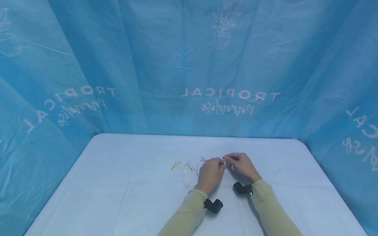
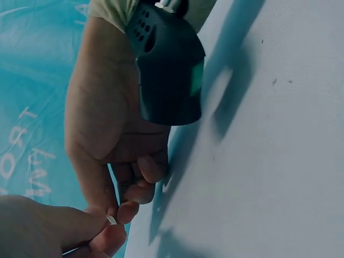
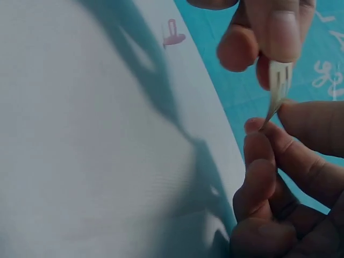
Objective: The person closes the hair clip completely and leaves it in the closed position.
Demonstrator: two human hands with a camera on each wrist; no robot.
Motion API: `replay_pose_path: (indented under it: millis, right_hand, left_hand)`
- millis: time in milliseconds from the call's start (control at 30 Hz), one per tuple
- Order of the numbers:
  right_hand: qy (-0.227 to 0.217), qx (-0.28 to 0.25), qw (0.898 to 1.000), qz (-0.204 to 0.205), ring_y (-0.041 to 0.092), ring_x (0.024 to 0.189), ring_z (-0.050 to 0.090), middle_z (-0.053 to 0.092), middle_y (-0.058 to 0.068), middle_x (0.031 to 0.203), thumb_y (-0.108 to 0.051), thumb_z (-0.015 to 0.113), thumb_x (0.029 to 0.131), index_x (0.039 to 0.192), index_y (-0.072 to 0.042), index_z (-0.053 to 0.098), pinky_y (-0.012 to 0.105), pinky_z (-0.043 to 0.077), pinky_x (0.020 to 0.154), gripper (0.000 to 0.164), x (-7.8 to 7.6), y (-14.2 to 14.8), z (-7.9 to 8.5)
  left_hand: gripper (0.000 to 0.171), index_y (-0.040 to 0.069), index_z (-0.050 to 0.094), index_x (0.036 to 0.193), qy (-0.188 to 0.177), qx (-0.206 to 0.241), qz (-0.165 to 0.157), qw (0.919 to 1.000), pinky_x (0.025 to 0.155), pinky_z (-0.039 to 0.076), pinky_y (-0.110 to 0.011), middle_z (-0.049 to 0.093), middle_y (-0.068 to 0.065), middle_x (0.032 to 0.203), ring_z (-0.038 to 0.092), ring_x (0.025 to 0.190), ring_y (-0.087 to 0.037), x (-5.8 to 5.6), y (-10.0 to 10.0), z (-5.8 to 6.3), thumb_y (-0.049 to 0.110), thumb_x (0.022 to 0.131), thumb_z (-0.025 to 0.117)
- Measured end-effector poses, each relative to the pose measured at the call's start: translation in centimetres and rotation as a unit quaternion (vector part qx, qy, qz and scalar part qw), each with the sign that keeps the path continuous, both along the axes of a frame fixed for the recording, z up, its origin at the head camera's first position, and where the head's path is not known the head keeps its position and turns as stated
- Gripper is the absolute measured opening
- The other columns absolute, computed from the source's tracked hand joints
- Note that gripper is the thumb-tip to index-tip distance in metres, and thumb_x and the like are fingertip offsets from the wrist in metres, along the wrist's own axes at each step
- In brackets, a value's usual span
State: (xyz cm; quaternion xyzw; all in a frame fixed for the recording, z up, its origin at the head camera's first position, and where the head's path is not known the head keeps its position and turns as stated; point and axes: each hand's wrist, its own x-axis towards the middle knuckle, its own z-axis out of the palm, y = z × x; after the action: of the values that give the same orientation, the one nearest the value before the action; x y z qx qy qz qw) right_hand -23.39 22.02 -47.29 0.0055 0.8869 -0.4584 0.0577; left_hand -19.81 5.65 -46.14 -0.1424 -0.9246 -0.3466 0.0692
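Observation:
Between my two hands is a small white snap hair clip (image 3: pixel 277 88) with narrow slots, held up off the table. My left hand (image 1: pixel 211 172) pinches its broad slotted end between thumb and finger. At the narrow end, the thumb and fingertips of my right hand (image 1: pixel 242 165) pinch the clip. In the left wrist view only a sliver of the clip (image 2: pixel 111 220) shows among the fingertips. Left of my hands lie a yellow clip (image 1: pixel 175 165), a white clip (image 1: pixel 184 168) and several pinkish ones, one of them a pink clip (image 3: pixel 174 38) in the right wrist view.
A white cloth covers the table (image 1: pixel 141 196). Blue curtains (image 1: pixel 165 65) with mirrored lettering hang behind it and on both sides. Each wrist wears a black camera, the left camera (image 1: pixel 214 206) and the right camera (image 1: pixel 242 188).

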Motion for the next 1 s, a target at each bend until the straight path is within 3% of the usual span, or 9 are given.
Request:
replay_pose_path:
  millis: [267, 567, 867, 1000]
  right_hand:
    - [-0.009, 0.0, 1.0, 0.001, 0.021, 0.087, 0.059, 0.071, 0.01, 0.106, -0.027, 0.064, 0.098, 0.117, -0.001, 0.072, 0.03, 0.048, 0.069, 0.033, -0.2, 0.3, 0.2]
    - [0.015, 0.028, 0.999, 0.022, 0.019, 0.076, 0.061, 0.07, 0.006, 0.09, -0.018, 0.065, 0.095, 0.11, -0.001, 0.073, 0.033, 0.049, 0.065, 0.024, -0.3, 0.6, 0.1]
    - [0.029, 0.073, 0.997, 0.026, 0.019, 0.079, 0.064, 0.072, 0.009, 0.098, -0.019, 0.066, 0.095, 0.109, -0.001, 0.074, 0.033, 0.05, 0.067, 0.024, -0.4, 0.9, 0.2]
    - [0.052, 0.096, 0.994, 0.027, 0.027, 0.091, 0.066, 0.073, 0.012, 0.102, -0.016, 0.065, 0.096, 0.108, -0.002, 0.074, 0.041, 0.052, 0.076, 0.021, -0.6, 1.2, -0.2]
  left_hand:
    - [0.014, 0.014, 0.076, 0.106, 0.024, -0.047, 0.01, 0.9986, 0.069, 0.054, -0.027, 0.075, 0.002, 0.092, 0.071, 0.084, -0.013, -0.2, 0.7, -0.7, 0.022, 0.095, 0.071]
    - [0.01, 0.015, 0.076, 0.096, 0.022, -0.066, 0.002, 0.9975, 0.065, 0.053, -0.026, 0.073, 0.005, 0.083, 0.07, 0.078, -0.012, -0.3, 1.8, -1.0, 0.024, 0.091, 0.076]
    - [0.017, 0.014, 0.075, 0.094, 0.021, -0.097, 0.013, 0.995, 0.056, 0.048, -0.025, 0.07, 0.004, 0.077, 0.066, 0.068, -0.01, -0.6, 2.5, -0.8, 0.03, 0.089, 0.077]
    - [0.02, 0.014, 0.074, 0.091, 0.024, -0.108, 0.028, 0.9935, 0.055, 0.048, -0.028, 0.07, 0.003, 0.076, 0.066, 0.066, -0.013, -0.8, 2.8, -1.0, 0.033, 0.087, 0.079]
